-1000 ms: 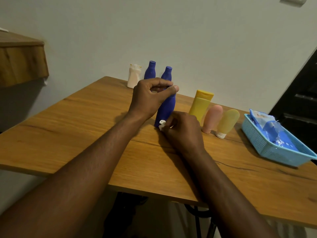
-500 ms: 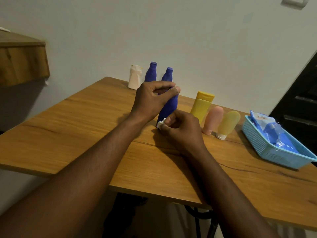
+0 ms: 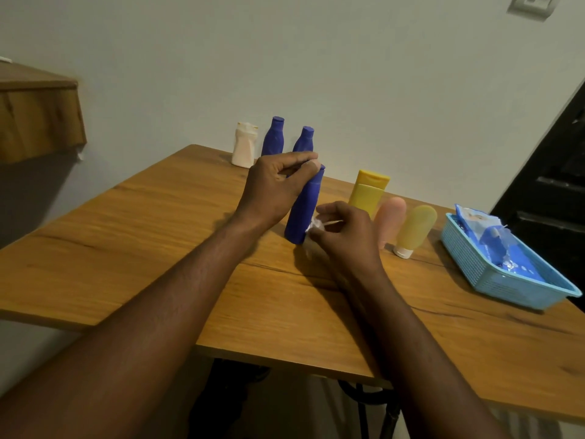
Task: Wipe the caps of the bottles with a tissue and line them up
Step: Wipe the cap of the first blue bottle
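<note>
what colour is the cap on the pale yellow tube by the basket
White cap, at the pale yellow tube's lower end; head view.

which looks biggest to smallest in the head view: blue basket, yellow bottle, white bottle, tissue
1. blue basket
2. yellow bottle and white bottle: too close to rank, the white one stands farther back
3. tissue, partly hidden
</note>
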Available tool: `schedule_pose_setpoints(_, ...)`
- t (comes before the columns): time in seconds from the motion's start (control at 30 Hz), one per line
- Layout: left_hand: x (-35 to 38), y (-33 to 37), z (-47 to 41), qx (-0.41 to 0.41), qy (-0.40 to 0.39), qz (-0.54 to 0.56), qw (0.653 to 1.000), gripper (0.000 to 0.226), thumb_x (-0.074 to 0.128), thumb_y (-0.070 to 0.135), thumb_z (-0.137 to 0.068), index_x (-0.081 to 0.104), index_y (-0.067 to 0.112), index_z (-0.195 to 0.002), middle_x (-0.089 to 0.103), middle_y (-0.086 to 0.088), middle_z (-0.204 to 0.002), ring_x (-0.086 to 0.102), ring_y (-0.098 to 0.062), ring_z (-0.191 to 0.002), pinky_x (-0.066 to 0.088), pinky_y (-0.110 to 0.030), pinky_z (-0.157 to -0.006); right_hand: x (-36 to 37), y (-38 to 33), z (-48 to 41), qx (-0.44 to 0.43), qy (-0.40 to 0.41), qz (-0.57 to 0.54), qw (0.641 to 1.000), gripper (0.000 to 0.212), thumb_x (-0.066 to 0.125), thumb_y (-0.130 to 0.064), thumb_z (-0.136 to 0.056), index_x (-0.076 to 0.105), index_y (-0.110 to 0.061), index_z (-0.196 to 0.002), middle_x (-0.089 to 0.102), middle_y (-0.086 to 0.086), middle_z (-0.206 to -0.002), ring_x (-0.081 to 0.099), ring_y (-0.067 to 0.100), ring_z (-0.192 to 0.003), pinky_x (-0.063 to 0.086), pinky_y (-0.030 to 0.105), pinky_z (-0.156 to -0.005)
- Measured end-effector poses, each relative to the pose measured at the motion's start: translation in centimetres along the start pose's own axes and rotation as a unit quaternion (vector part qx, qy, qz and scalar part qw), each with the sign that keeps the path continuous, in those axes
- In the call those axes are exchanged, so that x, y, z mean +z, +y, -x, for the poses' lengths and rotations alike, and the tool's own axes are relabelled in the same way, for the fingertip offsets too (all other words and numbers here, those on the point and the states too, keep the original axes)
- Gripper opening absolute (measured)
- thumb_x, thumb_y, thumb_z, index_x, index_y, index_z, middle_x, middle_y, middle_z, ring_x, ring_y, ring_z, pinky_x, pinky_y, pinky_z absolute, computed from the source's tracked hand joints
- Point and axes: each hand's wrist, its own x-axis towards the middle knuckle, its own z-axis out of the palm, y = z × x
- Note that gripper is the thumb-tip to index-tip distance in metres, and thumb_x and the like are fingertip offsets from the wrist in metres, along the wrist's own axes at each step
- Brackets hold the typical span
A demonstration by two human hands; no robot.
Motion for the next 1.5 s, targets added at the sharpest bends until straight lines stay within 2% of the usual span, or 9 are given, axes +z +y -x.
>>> schedule_pose_setpoints(0.23,0.2,0.2,0.0,-0.007,-0.009,-0.007,1.0,0.029,0.066,0.028,-0.098,0.073,0.016,-0.124,0.069,0.015,-0.114,0.062,0.016,-0.098,0.045,-0.001,-0.08,-0.3,-1.0,-0.1,-0.044,0.085,-0.13,0.987,0.036,0.078,-0.021,-0.088,0.07,-0.018,-0.122,0.073,-0.007,-0.115,0.07,0.01,-0.098,0.06,0.026,-0.081)
schedule_pose_setpoints(0.37,0.1,0.0,-0.1,-0.003,-0.017,-0.024,1.0,0.034,0.073,0.039,-0.092,0.073,0.023,-0.122,0.069,0.009,-0.117,0.065,0.001,-0.102,0.049,-0.006,-0.081,-0.1,-0.5,0.0,0.003,0.02,-0.102,0.995,0.012,0.082,-0.02,-0.084,0.076,-0.017,-0.094,0.075,-0.004,-0.088,0.071,0.014,-0.085,0.062,0.04,-0.078)
schedule_pose_setpoints(0.47,0.1,0.0,-0.1,-0.01,-0.018,-0.013,1.0,0.034,0.074,0.035,-0.092,0.074,0.02,-0.123,0.071,0.011,-0.118,0.065,0.002,-0.104,0.05,-0.007,-0.084,-0.1,-0.3,0.2,0.034,-0.04,-0.038,0.998,0.01,0.084,-0.021,-0.081,0.075,-0.018,-0.083,0.073,-0.005,-0.078,0.068,0.007,-0.077,0.053,0.025,-0.066)
schedule_pose_setpoints(0.7,0.1,0.3,-0.1,-0.027,-0.033,0.029,0.999,0.032,0.071,0.024,-0.095,0.072,0.014,-0.125,0.072,0.011,-0.115,0.065,0.01,-0.101,0.047,-0.003,-0.079,0.0,-1.3,0.2,-0.123,0.141,-0.086,0.979,0.015,0.077,-0.024,-0.091,0.072,-0.014,-0.101,0.073,-0.004,-0.095,0.069,0.012,-0.09,0.061,0.031,-0.078)
schedule_pose_setpoints(0.83,0.1,0.1,-0.3,-0.026,-0.033,0.03,0.999,0.031,0.07,0.025,-0.095,0.073,0.015,-0.125,0.073,0.01,-0.115,0.067,0.003,-0.104,0.049,-0.006,-0.081,0.2,-1.4,-0.1,-0.153,0.171,-0.041,0.973,0.014,0.073,-0.018,-0.094,0.072,-0.014,-0.107,0.071,-0.004,-0.104,0.066,0.009,-0.097,0.059,0.026,-0.079)
schedule_pose_setpoints(1.03,0.1,0.0,-0.2,-0.035,-0.029,0.043,0.998,0.031,0.072,0.027,-0.094,0.074,0.017,-0.123,0.074,0.011,-0.116,0.068,-0.002,-0.107,0.052,-0.011,-0.086,0.1,-0.2,0.1,-0.003,0.008,0.009,1.0,0.005,0.076,-0.017,-0.088,0.075,-0.017,-0.093,0.072,-0.008,-0.089,0.067,0.01,-0.087,0.061,0.042,-0.083)
schedule_pose_setpoints(1.23,0.2,0.3,-0.2,-0.03,-0.032,0.037,0.998,0.03,0.069,0.024,-0.096,0.073,0.014,-0.124,0.072,0.015,-0.112,0.065,0.012,-0.101,0.047,-0.002,-0.08,-0.2,-1.2,0.1,-0.143,0.152,-0.038,0.977,0.008,0.073,-0.013,-0.091,0.073,-0.016,-0.099,0.071,-0.005,-0.1,0.066,0.011,-0.095,0.06,0.032,-0.081)
schedule_pose_setpoints(1.33,0.2,0.1,-0.3,-0.023,-0.029,0.036,0.999,0.031,0.072,0.025,-0.095,0.073,0.014,-0.124,0.073,0.015,-0.11,0.067,0.007,-0.102,0.049,-0.006,-0.083,0.3,-1.5,0.4,-0.173,0.122,0.0,0.977,0.009,0.072,-0.013,-0.091,0.074,-0.016,-0.099,0.067,-0.005,-0.101,0.063,0.01,-0.095,0.058,0.03,-0.079)
schedule_pose_setpoints(1.5,0.2,0.1,-0.2,-0.022,-0.021,0.045,0.999,0.034,0.075,0.026,-0.092,0.074,0.013,-0.123,0.075,0.005,-0.117,0.069,-0.002,-0.108,0.054,-0.017,-0.093,0.8,-1.3,0.9,-0.08,0.013,0.044,0.996,0.003,0.075,-0.018,-0.087,0.076,-0.019,-0.09,0.068,-0.007,-0.089,0.063,0.01,-0.084,0.058,0.041,-0.082)
